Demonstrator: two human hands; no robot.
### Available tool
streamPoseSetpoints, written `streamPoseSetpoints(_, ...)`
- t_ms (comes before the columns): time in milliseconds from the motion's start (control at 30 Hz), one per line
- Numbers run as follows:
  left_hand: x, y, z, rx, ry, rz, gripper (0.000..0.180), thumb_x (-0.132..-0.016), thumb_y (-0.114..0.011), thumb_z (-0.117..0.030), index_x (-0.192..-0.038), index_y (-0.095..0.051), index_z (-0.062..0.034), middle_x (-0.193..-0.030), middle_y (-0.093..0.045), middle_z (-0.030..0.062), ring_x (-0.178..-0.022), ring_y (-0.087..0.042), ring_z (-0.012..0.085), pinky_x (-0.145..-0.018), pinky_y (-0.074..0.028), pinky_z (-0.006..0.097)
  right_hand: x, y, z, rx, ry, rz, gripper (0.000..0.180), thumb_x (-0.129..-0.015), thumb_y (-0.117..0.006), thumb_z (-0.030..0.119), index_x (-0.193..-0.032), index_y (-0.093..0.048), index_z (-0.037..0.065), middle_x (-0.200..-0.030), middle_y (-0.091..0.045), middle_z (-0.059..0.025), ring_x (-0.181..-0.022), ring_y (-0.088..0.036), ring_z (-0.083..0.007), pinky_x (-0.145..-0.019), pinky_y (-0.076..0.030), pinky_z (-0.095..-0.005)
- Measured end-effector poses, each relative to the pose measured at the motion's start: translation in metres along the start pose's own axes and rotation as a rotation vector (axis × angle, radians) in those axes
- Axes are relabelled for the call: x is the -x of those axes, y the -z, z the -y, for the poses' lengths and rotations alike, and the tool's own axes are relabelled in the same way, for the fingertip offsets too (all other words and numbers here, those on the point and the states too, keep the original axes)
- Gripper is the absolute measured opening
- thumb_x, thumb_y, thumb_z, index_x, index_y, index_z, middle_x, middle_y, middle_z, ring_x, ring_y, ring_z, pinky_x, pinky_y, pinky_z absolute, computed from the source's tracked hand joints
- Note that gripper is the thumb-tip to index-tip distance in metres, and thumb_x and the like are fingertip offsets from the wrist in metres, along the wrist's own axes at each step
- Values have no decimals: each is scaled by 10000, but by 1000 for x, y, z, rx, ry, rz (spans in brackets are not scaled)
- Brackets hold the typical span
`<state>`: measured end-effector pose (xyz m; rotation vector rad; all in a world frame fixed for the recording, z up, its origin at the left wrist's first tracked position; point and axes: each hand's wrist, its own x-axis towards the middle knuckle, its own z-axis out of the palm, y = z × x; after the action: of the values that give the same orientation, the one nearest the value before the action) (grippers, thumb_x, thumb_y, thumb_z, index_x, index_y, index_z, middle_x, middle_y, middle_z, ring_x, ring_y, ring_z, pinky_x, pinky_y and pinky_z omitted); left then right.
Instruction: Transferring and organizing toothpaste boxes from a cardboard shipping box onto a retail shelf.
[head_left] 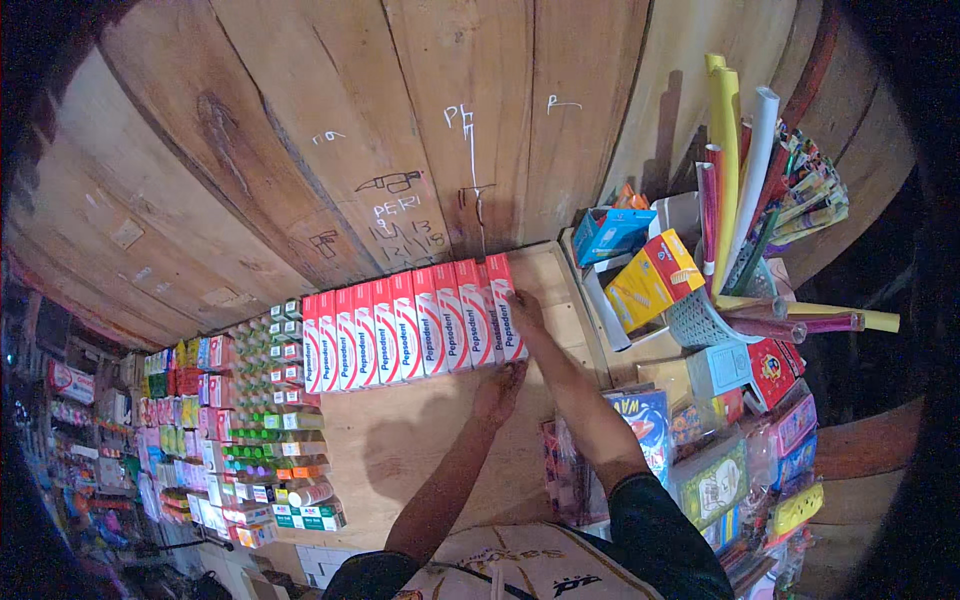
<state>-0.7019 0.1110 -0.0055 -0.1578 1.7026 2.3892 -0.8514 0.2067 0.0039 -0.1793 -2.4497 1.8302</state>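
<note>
Red-and-white end carton [507, 318] | near surface's [430, 440] far right corner | long axis far-to-near | left of right grip [526, 314], nearer; beyond left grip [497, 392] | cannot tell if either holds

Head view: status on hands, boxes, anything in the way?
Right hand at right side of rightmost box; left hand at its near end. Red-and-white boxes side by side in a row. Nothing seen blocking either hand.
</note>
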Motion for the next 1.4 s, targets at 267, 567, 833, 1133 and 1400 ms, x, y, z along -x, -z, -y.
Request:
streamPoseSetpoints(267, -3, -15, -9, 884, 267, -35, 327, -896, -485, -20, -1222, -461, 4, -1175, -548, 143, -1108, -531, 271, -1028, -419, 394, -6, 7, 0, -34, -4, 26, 380, -909, -542, 337, -991, -646, -20, -820, -675, -132, -759, -628, -211, -710, -475, -341)
streamPoseSetpoints(567, -2, -7, -20, 951, 257, -72, 411, -884, -462, 12, -1290, -399, 11, -1241, -499, 157, -1151, -501, 289, -1056, -392, 425, -6, -5, -3, 117, -50, 11, 388, -895, -560, 356, -997, -656, -6, -817, -674, -139, -759, -636, -229, -715, -475, -354)
streamPoseSetpoints(833, 13, -11, -54, 950, 292, -185, 499, -825, -438, 89, -1314, -373, 12, -1306, -448, 156, -1205, -460, 293, -1066, -382, 404, -1, -25, -10, 152, 15, -16, 423, -909, -463, 419, -928, -658, 44, -858, -640, -222, -826, -613, -395, -729, -465, -484)
streamPoseSetpoints(1133, 10, -10, -38, 911, 275, -80, 410, -861, -446, 47, -1268, -399, 54, -1248, -497, 176, -1171, -491, 299, -1055, -389, 411, -6, -11, -10, 256, -5, -16, 368, -898, -539, 334, -1025, -661, 11, -881, -686, -161, -813, -658, -248, -739, -485, -357)
streamPoseSetpoints(1400, 13, 3, -33, 895, 247, -106, 365, -891, -440, 11, -1247, -402, 79, -1230, -497, 207, -1162, -489, 317, -1055, -388, 421, 5, -25, 7, 88, -73, 64, 344, -904, -540, 292, -1015, -659, -12, -886, -685, -165, -816, -657, -248, -739, -489, -347)
